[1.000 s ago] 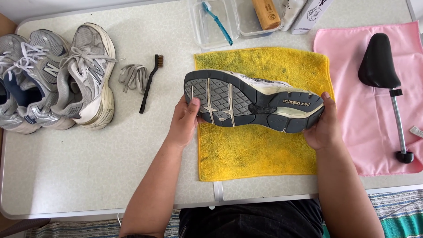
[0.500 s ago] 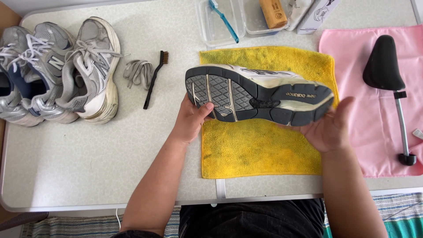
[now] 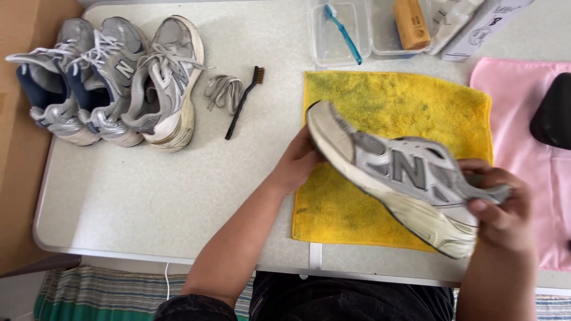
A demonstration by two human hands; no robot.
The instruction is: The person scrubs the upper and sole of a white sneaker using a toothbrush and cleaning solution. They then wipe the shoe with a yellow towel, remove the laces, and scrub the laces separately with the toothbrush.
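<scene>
Holding a grey sneaker (image 3: 404, 178) tilted above the yellow towel (image 3: 386, 95) on the worktop (image 3: 148, 190), the person appears to be at the inspection step. The left hand (image 3: 297, 166) has its grip closed under the toe; the right hand (image 3: 502, 208) has its grip pinching the heel collar. The shoe's side faces up, laces removed. Three other sneakers (image 3: 113, 77), loose laces (image 3: 221, 90) and a small brush (image 3: 244, 102) lie to the left. Cleaning would next call for setting the shoe down and freeing one hand for a brush.

We see bright, even daylight on the counter (image 3: 148, 196), with soft shadows only. The shoe (image 3: 404, 178) is slightly motion-blurred. The counter's edges bow a little toward the corners.
</scene>
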